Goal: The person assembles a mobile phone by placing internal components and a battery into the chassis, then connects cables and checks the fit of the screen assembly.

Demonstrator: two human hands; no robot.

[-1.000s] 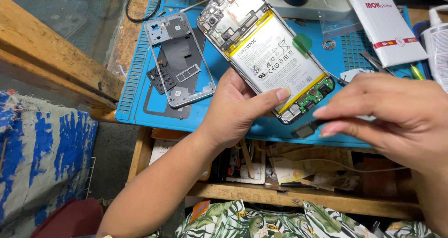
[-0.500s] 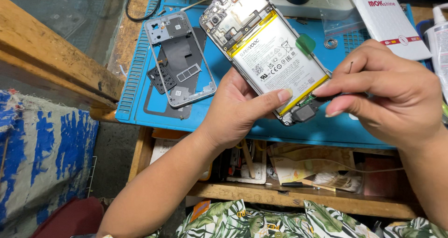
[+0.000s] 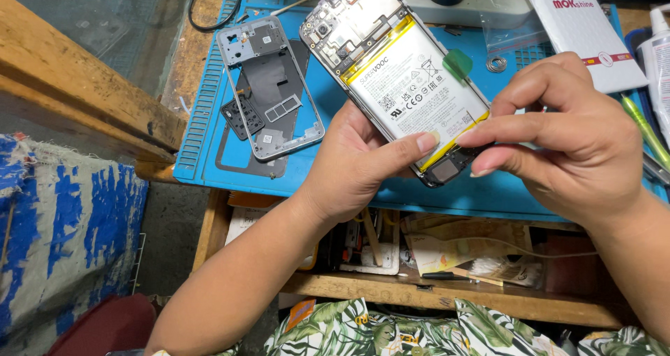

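My left hand (image 3: pixel 356 164) grips an opened smartphone (image 3: pixel 391 70) from below, thumb lying across its lower end. The phone's back is off, showing a white battery with a yellow border and the circuit board at the top. My right hand (image 3: pixel 569 129) covers the phone's bottom right corner, thumb and fingers pinched at the small board there. Whether anything is between those fingertips is hidden. A grey inner frame (image 3: pixel 269 84) lies on the blue work mat (image 3: pixel 202 132) to the left, over a dark back cover.
A white box (image 3: pixel 583 28) and a white bottle (image 3: pixel 657 56) lie at the mat's right. A green pick (image 3: pixel 457 63) and a small metal ring (image 3: pixel 497 63) rest on the mat. A wooden beam (image 3: pixel 77 84) runs at left. An open drawer (image 3: pixel 447 251) of papers and tools sits below.
My right hand slid left and up onto the phone's bottom corner, fingers closing into a pinch. The phone tilted slightly in my left hand.
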